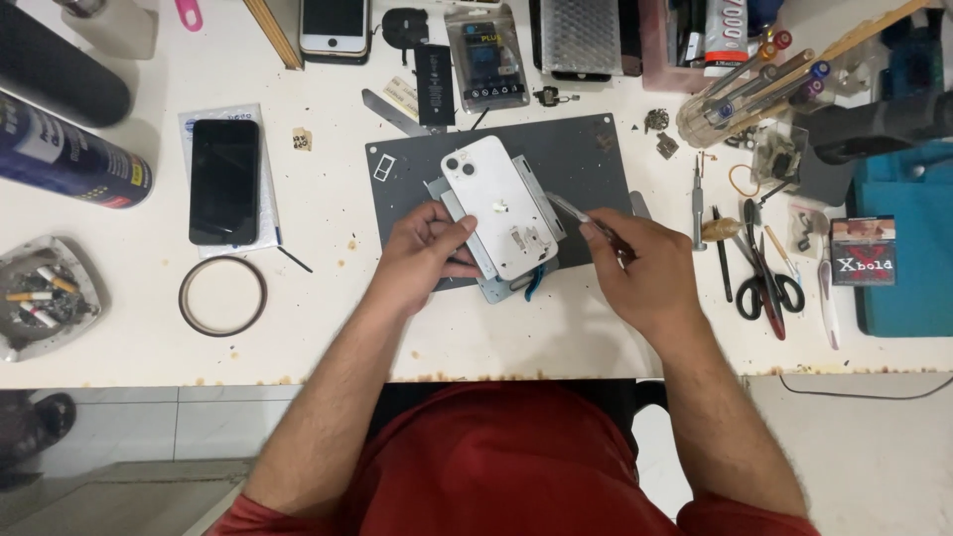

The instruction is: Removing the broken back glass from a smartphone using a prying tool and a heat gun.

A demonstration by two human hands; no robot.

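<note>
A white phone (499, 205) lies back up in a grey metal holder (493, 283) on a dark grey work mat (586, 164). My left hand (422, 256) presses on the holder and touches the phone's left edge. My right hand (640, 268) grips a thin metal tool (571, 209) whose tip points at the phone's right edge.
A black phone (223, 181) on a white pad, a tape ring (222, 296), an ashtray (40, 296) and a spray can (74, 154) sit at left. Scissors (762, 283), screwdrivers, a small box (862, 250) and a tool cup crowd the right. A battery (434, 84) and another phone (335, 28) lie at the back.
</note>
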